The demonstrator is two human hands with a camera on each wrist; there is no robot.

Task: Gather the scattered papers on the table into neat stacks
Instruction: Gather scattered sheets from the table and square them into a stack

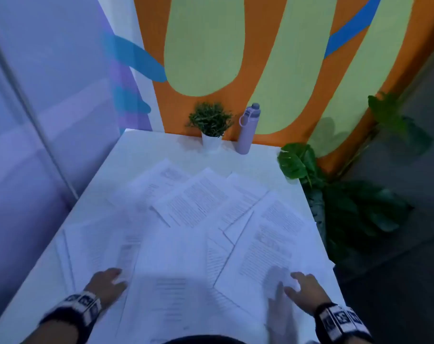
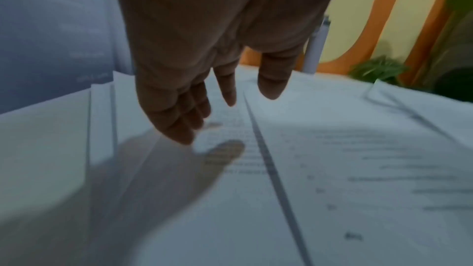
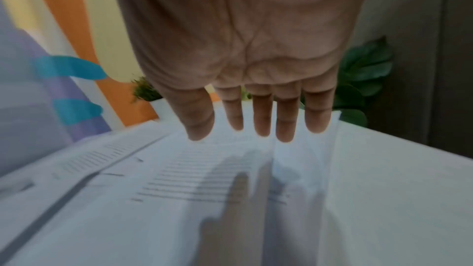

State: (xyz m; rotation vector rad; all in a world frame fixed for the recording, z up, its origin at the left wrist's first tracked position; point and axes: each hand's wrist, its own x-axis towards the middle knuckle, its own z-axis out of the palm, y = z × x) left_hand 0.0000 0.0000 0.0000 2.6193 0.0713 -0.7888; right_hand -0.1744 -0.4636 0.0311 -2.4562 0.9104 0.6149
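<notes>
- The papers [image 1: 198, 219] lie all over the white desk [image 1: 146, 145], from the middle down to 6 o'clock. Many lie crooked and on top of each other.
- Our left hand [image 1: 109, 281] is at 7 o'clock, low over the papers. In the left wrist view its fingers [image 2: 179, 116] hang straight and loose, a little apart, and hold nothing. We cannot tell if the tips touch the sheet.
- Our right hand [image 1: 302, 289] is at 5 o'clock, over a big printed sheet [image 1: 268, 244]. In the right wrist view its fingers [image 3: 261, 116] are straight and spread, with nothing in them. The shadow under them makes us think they are just above the paper.
- We think paper is very light, thin and bendy. One sheet flops if we lift it by a corner, and it can crease or tear.
- Sheets slip easily on a smooth desk, so we think flat fingers can push them together.
- We think the best place to take hold is the long side edges, one hand on each side, so we can square the pile.
- A small pot plant [image 1: 211, 125] and a pale purple bottle [image 1: 247, 130] stand at 12 o'clock, well apart from the papers. Big green leaves [image 1: 295, 160] hang by the desk edge at 3 o'clock.
</notes>
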